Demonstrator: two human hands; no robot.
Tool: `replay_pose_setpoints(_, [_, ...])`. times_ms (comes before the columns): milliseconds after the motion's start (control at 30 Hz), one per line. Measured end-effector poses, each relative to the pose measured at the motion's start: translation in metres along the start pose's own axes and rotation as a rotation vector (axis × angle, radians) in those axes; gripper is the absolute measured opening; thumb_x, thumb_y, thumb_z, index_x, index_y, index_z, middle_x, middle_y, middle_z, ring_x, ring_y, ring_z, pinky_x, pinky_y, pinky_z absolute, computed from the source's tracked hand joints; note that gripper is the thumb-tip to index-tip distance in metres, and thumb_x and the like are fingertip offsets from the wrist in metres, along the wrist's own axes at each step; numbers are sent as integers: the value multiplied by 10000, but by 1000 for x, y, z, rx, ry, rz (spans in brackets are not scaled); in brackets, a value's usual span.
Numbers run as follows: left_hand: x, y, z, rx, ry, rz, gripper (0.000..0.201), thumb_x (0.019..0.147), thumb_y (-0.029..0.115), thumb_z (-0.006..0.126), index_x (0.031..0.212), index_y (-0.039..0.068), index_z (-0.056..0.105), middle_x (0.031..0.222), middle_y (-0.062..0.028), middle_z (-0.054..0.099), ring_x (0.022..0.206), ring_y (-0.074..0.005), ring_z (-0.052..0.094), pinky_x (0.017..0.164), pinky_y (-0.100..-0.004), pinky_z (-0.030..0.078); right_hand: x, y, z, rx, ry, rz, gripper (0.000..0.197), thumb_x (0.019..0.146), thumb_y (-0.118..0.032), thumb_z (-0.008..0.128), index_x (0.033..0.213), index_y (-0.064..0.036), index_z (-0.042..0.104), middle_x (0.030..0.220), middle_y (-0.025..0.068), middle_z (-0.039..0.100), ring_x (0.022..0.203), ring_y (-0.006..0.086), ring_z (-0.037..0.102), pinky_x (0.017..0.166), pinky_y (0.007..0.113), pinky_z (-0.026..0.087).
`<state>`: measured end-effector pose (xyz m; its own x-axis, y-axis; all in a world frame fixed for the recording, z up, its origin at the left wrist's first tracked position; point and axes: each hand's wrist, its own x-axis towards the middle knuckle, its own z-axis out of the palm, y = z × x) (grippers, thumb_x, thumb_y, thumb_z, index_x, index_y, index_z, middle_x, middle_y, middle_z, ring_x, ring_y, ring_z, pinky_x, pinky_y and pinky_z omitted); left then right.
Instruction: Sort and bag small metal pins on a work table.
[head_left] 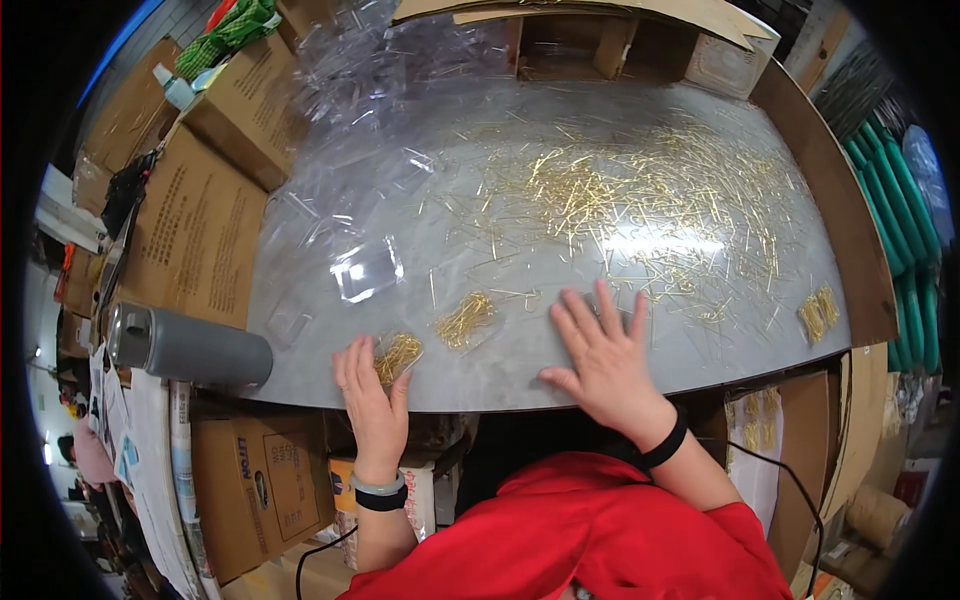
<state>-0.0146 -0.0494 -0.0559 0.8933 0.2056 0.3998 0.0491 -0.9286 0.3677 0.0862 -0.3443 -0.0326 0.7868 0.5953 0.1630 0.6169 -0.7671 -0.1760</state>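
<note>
My left hand (372, 402) is at the table's near edge, thumb and fingers closed around a bundle of gold wire hooks (400, 357); what looks like clear plastic shows around it. Just to its right lies another pile of gold wire hooks (465, 322), seemingly on or in a clear packet. My right hand (607, 365) is spread over the grey tabletop (520, 370), fingers apart, holding nothing. Beyond its fingertips a large heap of loose gold hooks (590, 195) is scattered across the right half of the table.
Clear plastic boxes or packets (365, 270) cover the left and far left. A grey bottle (190, 345) lies on its side by the left edge. Cardboard boxes (205, 225) wall that side; a cardboard strip (835, 200) borders the right. A small hook bundle (818, 314) sits near the right corner.
</note>
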Motion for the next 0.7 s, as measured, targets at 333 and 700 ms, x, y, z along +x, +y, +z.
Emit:
replay_pose_setpoints(333, [-14, 51, 2, -51, 178, 128, 617, 856, 168, 764, 1390, 1, 503, 1454, -240, 460, 1369, -462, 389, 1157, -545, 299, -57, 62, -13, 259, 44, 104, 666, 932, -353, 674, 1499, -88, 445, 1576, 200, 349, 1474, 456, 256, 1191, 650, 147])
replay_pose_setpoints(700, [7, 141, 57, -212, -279, 419, 703, 875, 288, 742, 1384, -105, 458, 1474, -297, 408, 1399, -458, 363, 1163, -558, 295, -46, 51, -8, 21, 71, 81, 540, 973, -297, 611, 1461, -95, 500, 1554, 190, 401, 1468, 464, 274, 1198, 605, 189])
